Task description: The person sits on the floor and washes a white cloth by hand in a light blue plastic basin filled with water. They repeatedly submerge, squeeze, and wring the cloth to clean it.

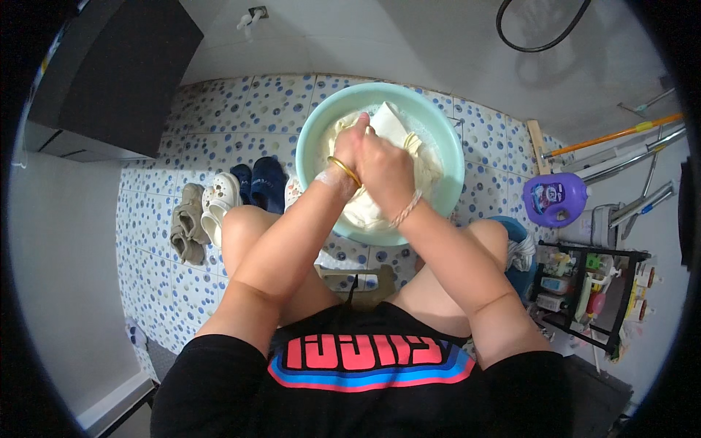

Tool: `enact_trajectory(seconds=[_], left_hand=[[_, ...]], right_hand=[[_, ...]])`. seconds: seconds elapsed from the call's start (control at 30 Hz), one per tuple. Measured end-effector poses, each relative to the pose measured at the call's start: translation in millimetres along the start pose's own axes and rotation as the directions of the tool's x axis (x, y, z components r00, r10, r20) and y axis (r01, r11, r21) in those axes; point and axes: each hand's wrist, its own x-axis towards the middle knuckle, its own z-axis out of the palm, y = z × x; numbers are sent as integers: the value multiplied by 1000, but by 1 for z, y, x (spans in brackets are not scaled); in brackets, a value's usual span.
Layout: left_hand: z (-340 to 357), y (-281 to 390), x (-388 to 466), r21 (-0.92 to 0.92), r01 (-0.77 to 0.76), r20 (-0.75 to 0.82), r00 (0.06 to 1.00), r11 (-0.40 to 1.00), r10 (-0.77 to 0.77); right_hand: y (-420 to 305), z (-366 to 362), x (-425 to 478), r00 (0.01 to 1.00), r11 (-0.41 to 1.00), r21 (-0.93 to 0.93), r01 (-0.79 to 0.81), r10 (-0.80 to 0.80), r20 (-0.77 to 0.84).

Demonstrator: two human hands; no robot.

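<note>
A large mint-green plastic basin (455,164) stands on the floor in front of me, with wet cream-coloured cloth (430,167) and foamy water in it. Over the cloth, my left hand (349,143), with a gold bangle at its wrist, is closed and pressed against my right hand. My right hand (386,167), with a braided bracelet, is closed too, and a little pale cloth shows between the two. Most of what they grip is hidden behind the fingers. A white part of the cloth (390,123) rises just beyond them.
Dark blue slippers (269,183), white clogs (225,189) and beige shoes (190,224) stand at left. At right are a purple detergent jug (554,200), a blue tub (520,274) with striped cloth, a black rack (580,328) of bottles and leaning poles (613,136). A dark cabinet (123,71) juts out upper left.
</note>
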Motion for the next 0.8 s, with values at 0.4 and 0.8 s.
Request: enact_trajectory(seconds=[0.4, 0.8], left_hand=[[37, 41, -28, -92, -87, 13, 996, 992, 89], [56, 49, -47, 383, -77, 36, 997, 920, 68]], right_hand=[[37, -27, 32, 674, -177, 820, -545, 489, 553], [46, -32, 25, 761, -273, 821, -502, 311, 569]])
